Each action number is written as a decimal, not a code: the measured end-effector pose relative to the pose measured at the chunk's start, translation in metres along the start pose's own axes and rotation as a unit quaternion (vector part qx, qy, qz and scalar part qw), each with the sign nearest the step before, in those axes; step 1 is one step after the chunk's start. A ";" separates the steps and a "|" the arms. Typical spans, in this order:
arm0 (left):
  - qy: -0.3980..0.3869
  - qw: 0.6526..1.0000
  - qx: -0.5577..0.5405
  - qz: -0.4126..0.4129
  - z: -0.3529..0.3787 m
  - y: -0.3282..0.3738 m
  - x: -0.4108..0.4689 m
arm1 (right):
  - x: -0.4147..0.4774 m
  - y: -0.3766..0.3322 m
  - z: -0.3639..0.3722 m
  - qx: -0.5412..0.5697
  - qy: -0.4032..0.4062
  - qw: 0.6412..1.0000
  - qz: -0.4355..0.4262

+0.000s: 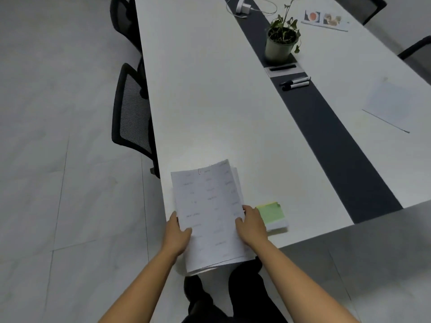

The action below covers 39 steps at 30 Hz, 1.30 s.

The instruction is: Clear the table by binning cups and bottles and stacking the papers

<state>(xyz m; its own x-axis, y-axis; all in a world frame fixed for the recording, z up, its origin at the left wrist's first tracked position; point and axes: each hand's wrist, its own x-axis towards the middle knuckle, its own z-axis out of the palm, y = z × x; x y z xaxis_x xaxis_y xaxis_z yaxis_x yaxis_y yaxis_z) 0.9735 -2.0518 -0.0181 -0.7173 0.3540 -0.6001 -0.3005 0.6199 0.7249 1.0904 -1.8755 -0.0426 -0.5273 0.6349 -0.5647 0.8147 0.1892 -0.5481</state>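
A stack of printed white papers (210, 213) hangs over the near left corner of the long white table (210, 101). My left hand (177, 234) grips the stack's left edge and my right hand (253, 226) grips its right edge. Just right of my right hand lies a green-covered pad (272, 213) on the table. A single white sheet (389, 103) rests at the right side of the table. A colour-printed leaflet (325, 19) lies at the far right. No cups or bottles show.
A dark strip (326, 117) runs down the table's middle, carrying a potted plant (281, 40), two markers (295, 83) and a white charger with cable (242, 5). Black mesh chairs (130, 108) stand along the left edge, more at the far right. My dark trouser legs show below.
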 end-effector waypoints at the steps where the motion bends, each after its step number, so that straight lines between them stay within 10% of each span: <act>1: 0.005 1.000 0.012 -0.006 0.000 -0.001 0.005 | 0.004 0.004 0.002 -0.036 -0.010 0.999 0.012; 10: -0.005 0.995 -0.018 -0.093 0.021 -0.027 -0.006 | -0.008 0.013 0.021 0.023 -0.051 0.998 0.029; 18: 0.004 0.999 0.032 -0.007 0.006 -0.009 -0.016 | -0.017 0.013 0.004 0.045 -0.065 0.997 -0.011; 27: 0.016 0.986 -0.010 0.166 -0.045 0.040 -0.060 | -0.101 0.002 -0.086 0.171 0.092 0.975 -0.109; 39: -0.190 0.959 -0.014 0.209 0.056 0.071 -0.120 | -0.274 0.131 -0.108 0.350 0.353 0.865 0.064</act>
<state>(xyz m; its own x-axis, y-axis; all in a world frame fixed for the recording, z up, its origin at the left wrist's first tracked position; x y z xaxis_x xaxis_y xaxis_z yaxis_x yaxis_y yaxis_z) 1.0732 -2.0115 0.0865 -0.5003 0.7997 -0.3320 -0.0575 0.3519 0.9343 1.3678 -1.9437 0.1063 0.0366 0.9635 -0.2653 0.3789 -0.2590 -0.8885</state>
